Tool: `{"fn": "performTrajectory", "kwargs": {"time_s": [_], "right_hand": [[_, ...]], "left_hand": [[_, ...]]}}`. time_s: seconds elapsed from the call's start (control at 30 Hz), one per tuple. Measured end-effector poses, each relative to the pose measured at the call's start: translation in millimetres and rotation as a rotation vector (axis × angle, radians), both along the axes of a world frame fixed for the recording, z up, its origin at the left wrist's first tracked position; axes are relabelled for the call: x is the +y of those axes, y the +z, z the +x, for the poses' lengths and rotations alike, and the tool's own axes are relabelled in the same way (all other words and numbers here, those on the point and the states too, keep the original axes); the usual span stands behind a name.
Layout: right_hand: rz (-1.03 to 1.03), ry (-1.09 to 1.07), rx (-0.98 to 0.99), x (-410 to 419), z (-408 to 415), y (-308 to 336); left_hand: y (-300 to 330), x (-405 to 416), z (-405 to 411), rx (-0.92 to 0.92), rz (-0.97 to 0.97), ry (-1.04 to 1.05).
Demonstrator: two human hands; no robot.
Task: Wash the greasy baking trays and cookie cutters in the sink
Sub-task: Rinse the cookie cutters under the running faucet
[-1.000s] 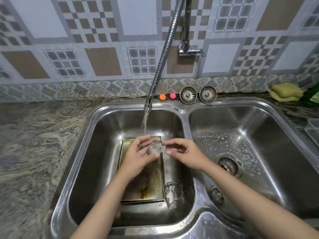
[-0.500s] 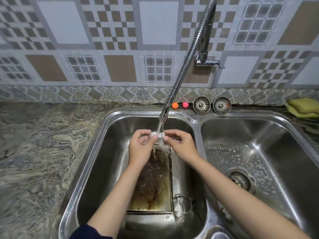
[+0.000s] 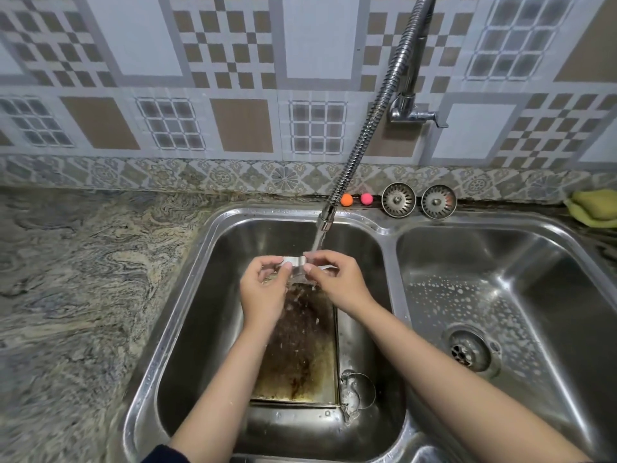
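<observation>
Raised since a second ago, the cookie cutter [image 3: 295, 267] now sits under the faucet [image 3: 325, 217] stream at 12 o'clock of the greasy baking tray [image 3: 302, 355] — left hand [image 3: 263, 289] and right hand [image 3: 337, 282] both pinching it; rinsing under way.

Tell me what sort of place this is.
Most likely a home kitchen, at the sink. A double-bowl steel sink is set in a stone-patterned counter below a tiled wall, and a flexible tap runs water over a cookie cutter held above a greasy baking tray.

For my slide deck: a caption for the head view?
Both hands hold a cookie cutter under the running tap, above a greasy tray.
</observation>
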State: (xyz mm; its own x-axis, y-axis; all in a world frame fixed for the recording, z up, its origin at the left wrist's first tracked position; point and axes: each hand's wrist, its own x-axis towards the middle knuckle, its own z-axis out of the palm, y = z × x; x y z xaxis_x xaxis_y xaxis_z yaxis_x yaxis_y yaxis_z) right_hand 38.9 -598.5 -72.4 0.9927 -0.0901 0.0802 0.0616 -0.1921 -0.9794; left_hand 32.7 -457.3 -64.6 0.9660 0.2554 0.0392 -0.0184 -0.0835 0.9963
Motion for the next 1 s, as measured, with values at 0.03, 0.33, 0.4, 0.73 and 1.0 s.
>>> {"fn": "performTrajectory", "kwargs": {"time_s": [0.03,0.33,0.4,0.73,1.0], "right_hand": [[0.003,-0.004,0.0,-1.1,-0.5,0.4],[-0.011,-0.031,-0.012,-28.1,-10.4,2.0],[0.002,-0.036,-0.004,-33.5,-13.0,4.0],[0.056,0.002,0.003,-32.9,-18.4,3.8],[0.111,0.068,-0.014,-19.6,-21.0,3.3]], "left_hand": [[1.0,-1.6,-0.5,-0.004,-0.007,-0.004],[-3.9,-23.6,1.7,-0.011,-0.003,-0.084],[-3.3,-28.5,1.8,-0.01,-0.028,-0.108],[-2.4,-20.3,-3.3,-0.006,-0.112,-0.16],[-3.7,-2.3,-9.2,-0.033,-0.109,-0.166]]}}
